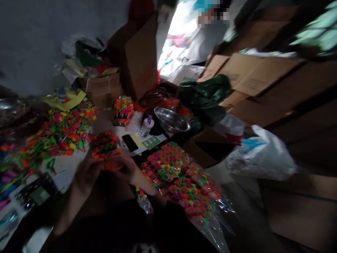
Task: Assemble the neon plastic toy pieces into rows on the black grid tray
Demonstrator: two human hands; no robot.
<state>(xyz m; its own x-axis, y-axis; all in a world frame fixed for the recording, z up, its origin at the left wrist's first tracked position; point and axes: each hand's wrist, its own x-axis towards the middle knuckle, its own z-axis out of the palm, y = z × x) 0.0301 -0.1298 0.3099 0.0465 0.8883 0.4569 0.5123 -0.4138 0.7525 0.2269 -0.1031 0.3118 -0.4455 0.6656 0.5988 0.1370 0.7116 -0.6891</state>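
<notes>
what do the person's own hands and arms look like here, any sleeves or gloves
Both are bare: the left hand and the right hand wear no gloves, and no sleeve shows on either forearm as far as the dim, blurred picture lets one see. No ring, watch or bracelet can be made out. The forearms run down into dark shadow at the lower edge, so anything worn higher up is hidden.

2 hands: left hand [88,175], right hand [126,168], fingers [116,162] meeting on 1 orange piece [112,166]. 1 phone [130,142] just beyond fingers. 1 bottle [146,126], 1 steel bowl [171,120] further out. 1 clear bag [184,182] of rings right of fingers. 1 white bag [259,156], 1 green bag [205,96] well right. Loose neon pieces [60,133] left of fingers: too blurred to count. Cardboard boxes [250,75]: several, exact count unclear.
</notes>
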